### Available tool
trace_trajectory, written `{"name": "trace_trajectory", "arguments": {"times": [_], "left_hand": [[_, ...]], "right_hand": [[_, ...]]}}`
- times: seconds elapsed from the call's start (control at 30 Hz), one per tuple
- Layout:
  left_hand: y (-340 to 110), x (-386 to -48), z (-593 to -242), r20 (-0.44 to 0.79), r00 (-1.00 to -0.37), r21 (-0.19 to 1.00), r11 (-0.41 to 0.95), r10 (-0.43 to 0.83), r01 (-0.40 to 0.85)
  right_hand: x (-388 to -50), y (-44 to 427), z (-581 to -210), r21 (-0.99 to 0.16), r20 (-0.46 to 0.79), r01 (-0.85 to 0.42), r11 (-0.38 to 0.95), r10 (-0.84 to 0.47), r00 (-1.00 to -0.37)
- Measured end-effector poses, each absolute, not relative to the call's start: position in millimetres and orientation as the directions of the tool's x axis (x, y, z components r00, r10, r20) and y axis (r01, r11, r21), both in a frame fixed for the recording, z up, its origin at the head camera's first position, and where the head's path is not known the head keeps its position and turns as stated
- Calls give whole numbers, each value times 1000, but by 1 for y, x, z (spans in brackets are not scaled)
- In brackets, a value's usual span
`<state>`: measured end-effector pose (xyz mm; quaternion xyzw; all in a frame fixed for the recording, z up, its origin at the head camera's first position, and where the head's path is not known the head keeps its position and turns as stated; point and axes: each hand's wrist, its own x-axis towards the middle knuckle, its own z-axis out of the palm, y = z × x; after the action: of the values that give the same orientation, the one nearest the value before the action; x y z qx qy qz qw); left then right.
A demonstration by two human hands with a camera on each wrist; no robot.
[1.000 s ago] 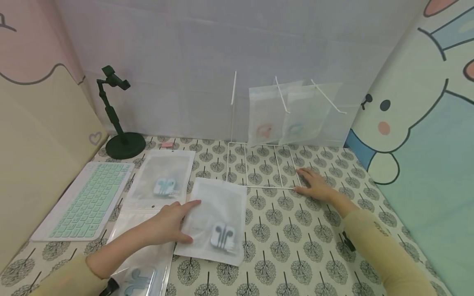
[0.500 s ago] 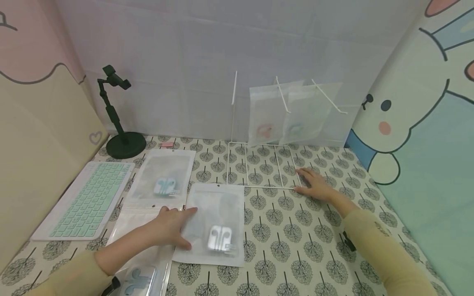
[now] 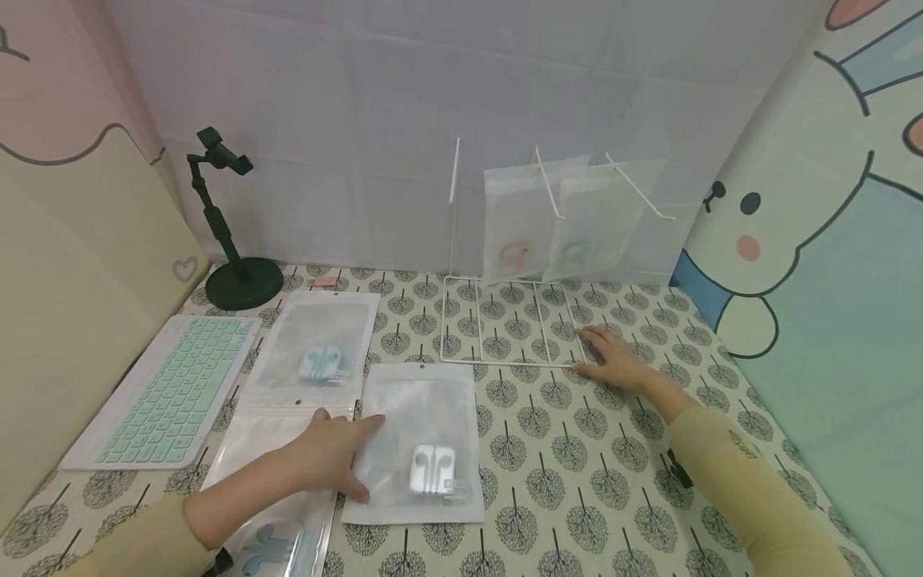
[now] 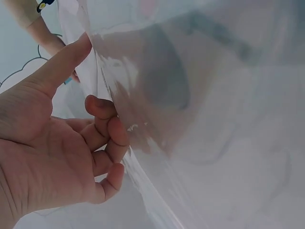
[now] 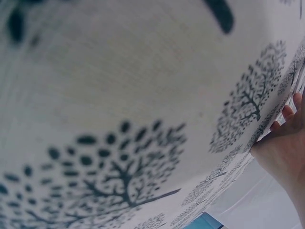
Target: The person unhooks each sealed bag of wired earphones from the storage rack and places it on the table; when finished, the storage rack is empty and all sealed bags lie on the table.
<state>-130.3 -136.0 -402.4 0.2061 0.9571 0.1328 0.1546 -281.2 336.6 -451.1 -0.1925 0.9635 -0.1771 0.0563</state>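
Observation:
In the head view, a frosted zip pouch (image 3: 425, 409) lies flat, with white wired earphones (image 3: 433, 469) in a case showing through it. My left hand (image 3: 328, 453) rests at its left edge, spread index finger and thumb touching it. The left wrist view shows my left hand (image 4: 62, 143) beside clear plastic, its other fingers bent near the edge. My right hand (image 3: 613, 362) touches the right side of a white wire rack's base (image 3: 548, 366). Only part of my right hand (image 5: 283, 140) shows in the right wrist view, low over the tree-print cloth.
Two frosted pouches (image 3: 530, 196) hang from the rack's prongs. More pouches lie at left: one with light-blue earphones (image 3: 322, 363), another (image 3: 267, 545) partly under my left arm. A mint keyboard (image 3: 169, 385), dark green stand (image 3: 241, 280) and small pink piece (image 3: 326, 281) are beyond.
The pouch under my left hand has turned straighter and shifted slightly towards me, with that hand moving along. My right hand has stayed at the rack.

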Motion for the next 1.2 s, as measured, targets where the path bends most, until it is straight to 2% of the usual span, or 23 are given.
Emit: {"name": "trace_trajectory", "arguments": {"times": [0.2,0.4,0.73,0.93,1.2], "left_hand": [[-137,-130,-400,-260,-856,258,886,447,385],[-133,-145,-380,-208,-869,212,888,449,408],[-121,-210,-353,-55,-889,322,850,456,416],[-102,-253,-363,0,-887,396,814,462,424],[-78,-298,-389,7,-864,369,802,504,470]], "right_hand": [[-281,336,-451,-362,-42,-347,865,-387,-921],[-281,336,-451,-354,-44,-341,871,-380,-924],[-279,332,-448,-350,-40,-349,869,-386,-922],[-280,330,-448,-361,-40,-349,865,-388,-921],[-281,335,-452,-356,-39,-345,868,-383,-923]]}}
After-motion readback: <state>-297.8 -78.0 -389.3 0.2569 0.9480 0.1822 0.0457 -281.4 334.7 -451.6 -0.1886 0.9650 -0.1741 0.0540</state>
